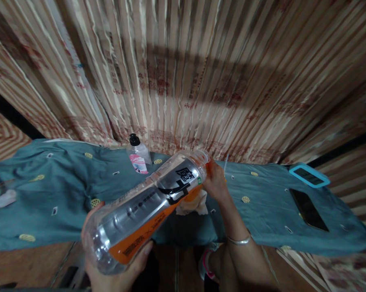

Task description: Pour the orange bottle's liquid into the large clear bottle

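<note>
A large clear plastic bottle [149, 198] with a silver and orange label lies tilted across the middle, its open neck up to the right. My left hand [110, 267] is closed around its base. My right hand [216, 178] is beside the neck, fingers curled and partly hidden behind the bottle. Something orange shows at that hand, but its kind is hidden. Under the bottle, a crumpled pale tissue [198, 206] lies on the teal cloth [256, 215]. Behind stands a small clear bottle [139, 159] with a black cap and pink label.
On the right of the cloth are a blue-framed digital clock [309, 176] and a dark phone [308, 209]. A whitish item [2, 200] lies at the far left. A pleated striped curtain [183, 73] hangs right behind the cloth-covered surface.
</note>
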`<state>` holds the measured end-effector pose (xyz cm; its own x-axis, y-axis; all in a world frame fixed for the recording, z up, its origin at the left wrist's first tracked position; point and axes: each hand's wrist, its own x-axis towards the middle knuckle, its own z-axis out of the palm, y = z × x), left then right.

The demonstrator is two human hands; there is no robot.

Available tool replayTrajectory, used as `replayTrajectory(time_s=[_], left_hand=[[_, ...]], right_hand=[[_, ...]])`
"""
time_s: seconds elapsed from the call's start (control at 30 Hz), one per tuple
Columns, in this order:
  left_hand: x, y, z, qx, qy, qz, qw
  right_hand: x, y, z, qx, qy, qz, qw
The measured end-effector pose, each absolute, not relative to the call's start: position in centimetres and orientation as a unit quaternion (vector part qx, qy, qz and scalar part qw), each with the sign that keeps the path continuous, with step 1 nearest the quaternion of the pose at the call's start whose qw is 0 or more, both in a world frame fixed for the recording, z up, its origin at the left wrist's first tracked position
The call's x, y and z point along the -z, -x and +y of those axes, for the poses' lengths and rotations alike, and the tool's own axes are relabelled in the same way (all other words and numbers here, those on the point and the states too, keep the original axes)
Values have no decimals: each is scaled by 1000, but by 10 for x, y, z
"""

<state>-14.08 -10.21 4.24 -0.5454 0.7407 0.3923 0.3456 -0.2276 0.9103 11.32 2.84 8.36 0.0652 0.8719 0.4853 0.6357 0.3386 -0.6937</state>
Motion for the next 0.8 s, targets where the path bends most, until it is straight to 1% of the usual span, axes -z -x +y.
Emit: replayTrajectory(time_s=[0.13, 0.3, 0.43, 0.47, 0.57, 0.7, 0.8], left_hand=[[-62, 129, -103, -664, -412, 583, 221], [-62, 127, -106, -651, -417, 598, 211], [-57, 129, -104, -694, -434, 551, 165], [-57, 128, -104, -689, -434, 558, 163], [-60, 124, -103, -676, -419, 571, 204], [-58, 124, -104, -683, -432, 560, 183], [-52, 128, -104, -675, -439, 564, 186]], right_hand=[[-83, -112, 30, -133, 556, -673, 470], [-85, -112, 31, -138, 552, -670, 477], [-88, -116, 32, -145, 546, -687, 458], [-89, -117, 33, -146, 545, -689, 455], [-91, -119, 33, -146, 540, -694, 453], [-94, -120, 31, -148, 535, -700, 449], [-97, -120, 29, -154, 540, -697, 447]])
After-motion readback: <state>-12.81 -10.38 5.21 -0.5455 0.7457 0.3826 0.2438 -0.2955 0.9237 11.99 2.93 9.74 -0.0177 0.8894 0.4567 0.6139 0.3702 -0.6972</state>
